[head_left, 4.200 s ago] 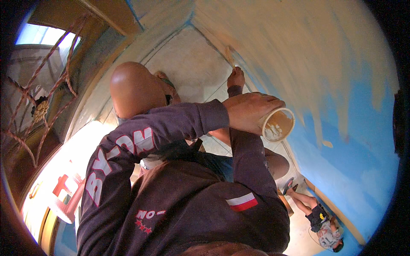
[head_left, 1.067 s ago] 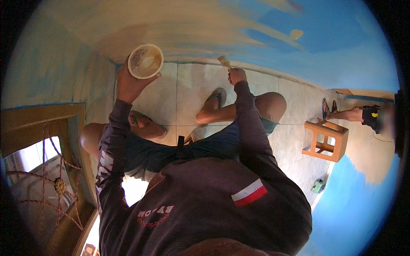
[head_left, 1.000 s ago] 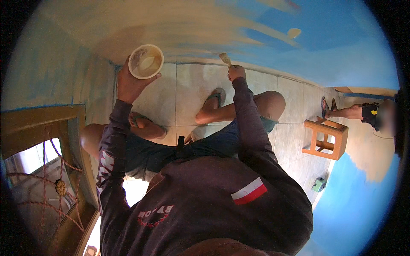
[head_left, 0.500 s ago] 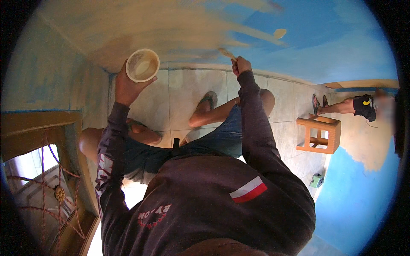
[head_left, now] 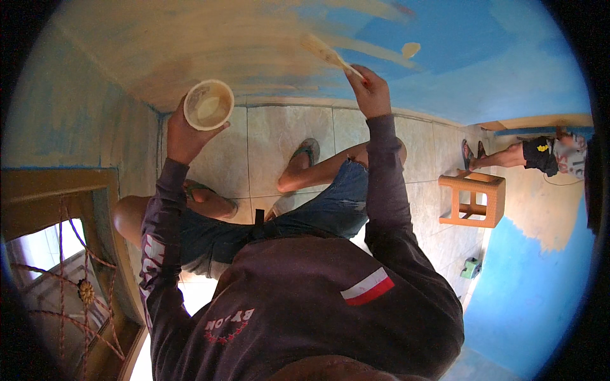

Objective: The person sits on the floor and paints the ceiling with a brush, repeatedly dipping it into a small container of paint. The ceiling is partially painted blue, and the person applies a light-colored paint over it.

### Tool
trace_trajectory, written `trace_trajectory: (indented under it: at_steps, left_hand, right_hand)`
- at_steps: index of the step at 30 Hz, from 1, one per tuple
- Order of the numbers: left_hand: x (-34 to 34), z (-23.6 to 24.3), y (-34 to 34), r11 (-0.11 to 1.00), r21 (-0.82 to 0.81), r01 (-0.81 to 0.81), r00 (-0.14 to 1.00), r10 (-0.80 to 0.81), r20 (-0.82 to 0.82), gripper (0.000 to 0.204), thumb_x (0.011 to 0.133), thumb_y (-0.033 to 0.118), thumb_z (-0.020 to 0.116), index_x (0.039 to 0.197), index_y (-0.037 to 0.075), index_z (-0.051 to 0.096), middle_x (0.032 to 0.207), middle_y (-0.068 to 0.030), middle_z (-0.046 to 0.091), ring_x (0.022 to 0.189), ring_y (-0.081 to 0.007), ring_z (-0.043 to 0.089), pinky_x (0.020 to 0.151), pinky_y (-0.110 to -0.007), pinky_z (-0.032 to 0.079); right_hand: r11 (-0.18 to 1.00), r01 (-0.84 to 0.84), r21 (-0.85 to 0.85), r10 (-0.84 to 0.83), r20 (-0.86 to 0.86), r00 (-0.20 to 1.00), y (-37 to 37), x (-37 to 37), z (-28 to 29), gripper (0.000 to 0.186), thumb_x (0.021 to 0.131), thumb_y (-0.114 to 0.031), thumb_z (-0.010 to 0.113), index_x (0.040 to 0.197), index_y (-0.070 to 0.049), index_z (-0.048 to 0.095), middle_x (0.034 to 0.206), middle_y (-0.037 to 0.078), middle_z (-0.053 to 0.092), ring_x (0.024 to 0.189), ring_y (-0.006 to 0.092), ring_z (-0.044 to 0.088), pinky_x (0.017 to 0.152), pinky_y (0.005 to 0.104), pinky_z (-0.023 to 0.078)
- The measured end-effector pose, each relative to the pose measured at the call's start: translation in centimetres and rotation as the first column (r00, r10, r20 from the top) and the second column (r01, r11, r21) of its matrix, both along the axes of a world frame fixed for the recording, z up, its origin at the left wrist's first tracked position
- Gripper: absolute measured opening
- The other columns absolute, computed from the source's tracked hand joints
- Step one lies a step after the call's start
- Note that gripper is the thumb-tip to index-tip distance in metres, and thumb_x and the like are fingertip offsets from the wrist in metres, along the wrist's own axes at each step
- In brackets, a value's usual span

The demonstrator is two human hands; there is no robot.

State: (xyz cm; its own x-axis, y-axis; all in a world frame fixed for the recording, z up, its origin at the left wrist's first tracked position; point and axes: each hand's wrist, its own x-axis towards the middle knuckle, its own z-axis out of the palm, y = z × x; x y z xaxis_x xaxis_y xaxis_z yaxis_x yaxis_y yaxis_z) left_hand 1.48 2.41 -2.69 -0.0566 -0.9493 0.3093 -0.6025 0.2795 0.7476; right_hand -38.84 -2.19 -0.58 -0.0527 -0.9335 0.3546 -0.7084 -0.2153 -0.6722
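Note:
My left hand (head_left: 181,136) holds a small round cup (head_left: 208,105) of pale tan paint, raised in front of the wall. My right hand (head_left: 370,92) grips a paintbrush (head_left: 327,54) by its handle, and the bristles touch the wall (head_left: 190,38) where tan paint covers blue. I squat on the tiled floor (head_left: 279,136) in denim shorts and sandals, knees apart, facing the base of the wall.
An orange plastic stool (head_left: 473,200) stands on the tiles to my right. Another person (head_left: 540,152) sits by the far wall with legs stretched out. A window with a metal grille (head_left: 57,279) is at my left. A small green object (head_left: 470,268) lies by the blue wall.
My right hand has carried the brush upward along the wall, from near the floor edge to higher on the blue area. The view turned from the ceiling corner down to the wall base.

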Motion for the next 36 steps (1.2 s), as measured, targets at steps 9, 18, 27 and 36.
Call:
trace_trajectory:
  at_steps: [9, 18, 27, 36]
  left_hand:
    - [0.1, -0.3, 0.1, 1.0, -0.017, 0.02, 1.0, -0.021, -0.011, 0.08, 0.061, 0.028, 0.096, 0.126, 0.005, 0.056, 0.118, -0.0141, 0.068, 0.109, -0.0268, 0.068, 0.09, -0.039, 0.056]
    - [0.4, -0.2, 0.2, 1.0, 0.016, -0.017, 0.999, 0.016, 0.043, 0.081, 0.061, 0.029, 0.096, 0.127, 0.006, 0.056, 0.118, -0.0135, 0.069, 0.108, -0.0263, 0.068, 0.09, -0.039, 0.056]
    - [-0.1, 0.1, 0.3, 0.999, 0.025, 0.028, 0.999, -0.029, 0.042, 0.083, 0.061, 0.03, 0.096, 0.129, 0.005, 0.055, 0.121, -0.0134, 0.068, 0.11, -0.0274, 0.067, 0.091, -0.039, 0.056]
    - [0.2, -0.9, 0.4, 0.998, 0.051, 0.024, 1.0, -0.025, 0.012, 0.082, 0.061, 0.029, 0.096, 0.128, 0.006, 0.055, 0.12, -0.0135, 0.068, 0.11, -0.0288, 0.067, 0.091, -0.04, 0.056]
  right_hand:
    - [0.961, 0.153, -0.232, -0.191, -0.152, 0.97, -4.0, -1.6, 2.7, 0.031, 0.092, -0.034, 0.069, 0.109, -0.009, 0.074, 0.084, 0.017, 0.073, 0.076, 0.0267, 0.072, 0.069, 0.0362, 0.056]
    - [0.776, 0.548, -0.311, -0.595, -0.076, 0.8, 2.0, -8.1, 1.9, 0.031, 0.09, -0.032, 0.069, 0.108, -0.007, 0.074, 0.081, 0.018, 0.072, 0.075, 0.0268, 0.073, 0.067, 0.0372, 0.055]
    - [0.969, 0.083, -0.232, -0.07, 0.062, 0.996, -3.3, 2.2, 3.6, 0.03, 0.091, -0.031, 0.069, 0.106, -0.006, 0.074, 0.078, 0.014, 0.071, 0.067, 0.019, 0.068, 0.064, 0.0336, 0.053]
    - [0.839, 0.452, -0.301, -0.514, -0.168, 0.841, 0.0, -7.1, 2.5, 0.031, 0.092, -0.035, 0.068, 0.103, -0.006, 0.074, 0.079, 0.018, 0.071, 0.074, 0.0318, 0.073, 0.064, 0.0375, 0.054]
